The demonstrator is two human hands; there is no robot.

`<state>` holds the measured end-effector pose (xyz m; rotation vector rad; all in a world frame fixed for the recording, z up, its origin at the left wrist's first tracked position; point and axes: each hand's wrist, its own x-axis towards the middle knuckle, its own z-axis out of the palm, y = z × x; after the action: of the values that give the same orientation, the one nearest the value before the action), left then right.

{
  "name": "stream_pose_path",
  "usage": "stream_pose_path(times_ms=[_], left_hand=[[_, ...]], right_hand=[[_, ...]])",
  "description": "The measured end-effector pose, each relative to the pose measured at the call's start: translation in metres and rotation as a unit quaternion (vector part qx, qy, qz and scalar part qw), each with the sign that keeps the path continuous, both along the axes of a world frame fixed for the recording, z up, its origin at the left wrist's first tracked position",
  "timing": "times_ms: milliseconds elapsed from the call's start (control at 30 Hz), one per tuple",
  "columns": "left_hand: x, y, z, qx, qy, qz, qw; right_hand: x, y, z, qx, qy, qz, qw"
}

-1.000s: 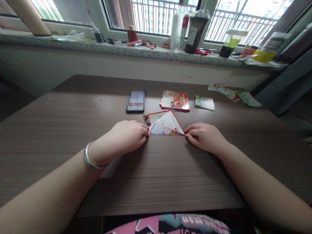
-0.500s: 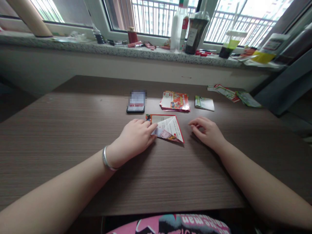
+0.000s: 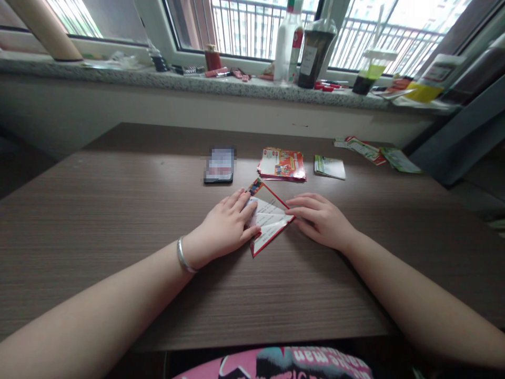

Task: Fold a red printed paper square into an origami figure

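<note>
A folded sheet of printed paper with red edges lies on the table in front of me. It has a pointed shape with crease lines, and one corner points right. My left hand, with a silver bangle at its wrist, rests flat on the paper's left part, fingers spread, covering that side. At the right corner, the fingertips of my right hand touch the paper. These fingers are stretched out and somewhat apart.
Behind the paper are a phone, a stack of red printed leaflets and a small stack of cards. Loose green-and-red paper strips lie at the back right. Bottles and cups, including a dark cup, stand on the windowsill.
The paper has turned, so one corner now points right and another towards me. My left hand has spread flatter over it. My right hand has moved left to touch its corner.
</note>
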<state>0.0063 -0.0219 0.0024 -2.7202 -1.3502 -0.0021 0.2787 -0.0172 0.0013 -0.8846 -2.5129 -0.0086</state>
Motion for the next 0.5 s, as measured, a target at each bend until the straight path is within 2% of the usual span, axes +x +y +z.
stream_pose_path(times_ms=[267,367,500], left_hand=[[-0.0045,0.0079,-0.0060,-0.080,-0.020,-0.019,0.996],[-0.0040,0.0079,-0.0055,-0.061,-0.036,-0.027,0.997],[-0.0012,0.0082,-0.0028,-0.001,-0.067,-0.047,0.997]], right_hand=[[-0.0020,0.0008,-0.0039,0.001,-0.030,0.044,0.999],[-0.0027,0.0002,-0.0035,-0.007,-0.071,0.038,0.997],[-0.0024,0.0014,-0.0048,-0.034,-0.097,0.010,0.995]])
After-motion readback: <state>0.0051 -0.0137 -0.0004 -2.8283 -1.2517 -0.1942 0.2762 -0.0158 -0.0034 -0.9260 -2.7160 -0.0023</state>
